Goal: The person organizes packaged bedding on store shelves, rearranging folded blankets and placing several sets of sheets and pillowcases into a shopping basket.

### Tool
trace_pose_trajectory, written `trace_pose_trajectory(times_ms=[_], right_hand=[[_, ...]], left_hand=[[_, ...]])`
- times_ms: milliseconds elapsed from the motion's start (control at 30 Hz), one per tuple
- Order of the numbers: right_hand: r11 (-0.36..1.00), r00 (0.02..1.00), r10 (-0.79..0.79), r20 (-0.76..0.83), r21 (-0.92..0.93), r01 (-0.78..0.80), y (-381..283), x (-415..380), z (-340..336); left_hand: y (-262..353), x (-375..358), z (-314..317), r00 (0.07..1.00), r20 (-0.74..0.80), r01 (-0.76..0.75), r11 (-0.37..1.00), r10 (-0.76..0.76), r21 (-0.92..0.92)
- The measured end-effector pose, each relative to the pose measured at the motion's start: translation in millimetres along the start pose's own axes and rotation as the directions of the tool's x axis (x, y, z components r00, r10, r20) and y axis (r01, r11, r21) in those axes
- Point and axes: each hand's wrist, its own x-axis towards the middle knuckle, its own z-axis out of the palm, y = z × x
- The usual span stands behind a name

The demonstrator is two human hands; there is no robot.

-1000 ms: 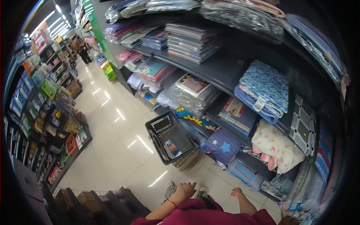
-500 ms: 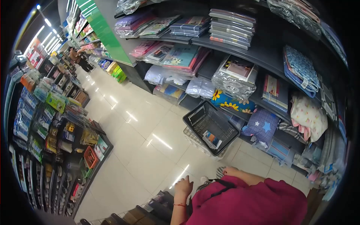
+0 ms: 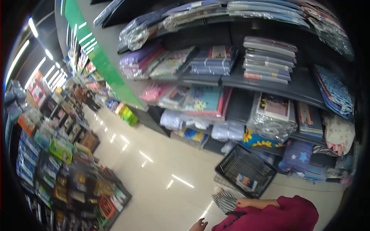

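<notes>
My left hand (image 3: 199, 225) is at the bottom edge, partly cut off and blurred, its fingers apart and nothing in it. In front of my body, my right hand (image 3: 242, 202) has its fingers curled in; whatever they hold, if anything, is hidden. Right beside it is black-and-white striped cloth (image 3: 224, 202). Beyond that hand a black plastic shopping basket (image 3: 227, 172) rests on a pale patterned bundle or box (image 3: 223, 182). A small packet with an orange and blue picture (image 3: 246, 181) lies in the basket.
Shelves (image 3: 266, 79) carry stacked bedding in plastic, including a stack of folded packs (image 3: 268, 61). A blue star-print pillow (image 3: 296, 155) sits low at right. Hanging goods fill a left rack (image 3: 127, 196). Down the tiled aisle (image 3: 148, 165) stands a person (image 3: 86, 98).
The view has swung up and left, so the shelves and basket appear lower and farther right. My left hand has dropped toward the bottom edge. My right hand stays near the striped cloth.
</notes>
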Motion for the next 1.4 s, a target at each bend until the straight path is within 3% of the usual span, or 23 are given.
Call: trace_pose_trajectory(times_ms=[100, 133, 167, 200, 233, 333, 400, 467, 533, 633, 700, 733, 767, 833, 867, 900, 967, 1000, 1100, 1233, 1333, 1367, 1400], right_hand=[[0.982, 0.992, 0.084, -0.090, 0.178, -0.067, -23.6, 49.1, -60.1], [0.962, 0.988, 0.142, -0.064, 0.246, -0.122, -33.7, 65.2, -79.0], [0.933, 0.980, 0.196, -0.033, 0.313, -0.176, -43.4, 81.9, -95.7], [0.854, 0.936, 0.351, 0.025, 0.401, -0.331, -82.9, 70.4, -141.7], [0.957, 0.940, 0.165, -0.298, 0.280, -0.080, -44.2, 110.6, -120.3], [0.944, 0.894, 0.187, -0.408, 0.327, -0.048, -40.0, 123.3, -161.2], [0.931, 0.836, 0.221, -0.502, 0.365, -0.026, -59.7, 107.4, -194.4], [0.889, 0.819, 0.243, -0.520, 0.458, 0.027, -69.7, 95.8, -225.5], [0.783, 0.794, 0.376, -0.477, 0.622, 0.003, -112.3, 64.4, -285.8], [0.796, 0.580, 0.305, -0.756, 0.537, 0.280, -131.8, 49.9, -362.5], [0.809, 0.343, 0.348, -0.872, 0.464, 0.359, -162.4, 35.1, -424.4], [0.900, 0.152, 0.195, -0.969, 0.239, 0.364, -183.6, 24.9, -460.4], [0.841, 0.108, 0.280, -0.954, 0.298, 0.451, -208.4, 15.2, -492.8], [0.918, -0.248, 0.147, -0.958, 0.038, 0.395, -227.4, 20.7, -548.9], [0.924, -0.328, 0.217, -0.919, 0.085, 0.373, -240.6, 23.2, -576.3], [0.957, -0.421, 0.167, -0.892, 0.043, 0.288, -245.9, 27.2, -601.7], [0.997, -0.529, 0.073, -0.845, 0.070, 0.026, -231.2, 45.2, -641.5], [0.994, -0.564, 0.106, -0.819, 0.092, 0.054, -225.8, 56.0, -655.4], [0.925, -0.513, 0.379, -0.770, 0.302, 0.230, -222.7, 79.6, -674.9], [0.945, -0.586, 0.326, -0.742, 0.271, 0.183, -220.7, 85.4, -671.9], [0.970, -0.599, 0.242, -0.763, 0.205, 0.131, -237.9, 80.3, -658.9], [0.923, -0.538, 0.354, -0.765, 0.193, 0.333, -254.0, 74.6, -648.4], [0.832, -0.454, 0.458, -0.764, 0.187, 0.523, -276.8, 66.1, -635.4]], left_hand=[[53.8, 22.8, -126.3, 0.990, -0.018, 0.139, 0.953, -0.139, 0.270], [65.7, 40.7, -156.0, 0.972, -0.230, 0.049, 0.920, 0.045, 0.389], [75.8, 60.0, -199.1, 0.985, -0.172, 0.072, 0.869, 0.015, 0.489], [118.2, 61.2, -233.6, 0.951, -0.280, 0.034, 0.857, 0.130, 0.514], [144.6, 73.8, -258.4, 0.876, -0.383, -0.048, 0.845, 0.292, 0.533], [222.5, 113.5, -311.4, 0.732, -0.425, -0.303, 0.813, 0.533, 0.498], [266.8, 140.6, -322.7, 0.697, -0.398, -0.505, 0.803, 0.596, 0.316], [311.9, 164.3, -331.0, 0.693, -0.336, -0.629, 0.762, 0.638, 0.152], [347.2, 194.1, -342.4, 0.594, -0.304, -0.743, 0.652, 0.745, 0.147], [402.3, 242.1, -376.1, 0.420, -0.309, -0.870, 0.476, 0.853, 0.131], [458.2, 257.6, -411.7, 0.280, -0.334, -0.932, 0.338, 0.900, 0.133], [483.9, 266.2, -428.2, 0.222, -0.368, -0.950, 0.285, 0.903, 0.126], [510.3, 275.4, -444.4, 0.164, -0.396, -0.966, 0.228, 0.903, 0.121], [557.8, 301.2, -471.7, 0.103, -0.478, -0.985, 0.155, 0.872, 0.070], [580.5, 309.5, -481.6, 0.094, -0.497, -0.987, 0.145, 0.863, 0.065], [601.1, 317.4, -488.1, 0.085, -0.522, -0.989, 0.134, 0.849, 0.056], [632.0, 342.8, -495.2, 0.192, -0.459, -0.980, 0.192, 0.867, -0.049], [642.2, 356.4, -495.3, 0.229, -0.412, -0.970, 0.243, 0.882, -0.019], [657.2, 378.5, -488.1, 0.286, -0.306, -0.953, 0.302, 0.908, 0.003], [656.8, 389.1, -484.5, 0.304, -0.291, -0.951, 0.272, 0.907, -0.147], [642.4, 365.2, -483.1, 0.303, -0.460, -0.953, 0.274, 0.835, -0.131], [632.7, 348.7, -483.5, 0.274, -0.524, -0.960, 0.261, 0.807, -0.100], [618.9, 330.7, -485.0, 0.348, -0.550, -0.931, 0.349, 0.760, -0.107]])
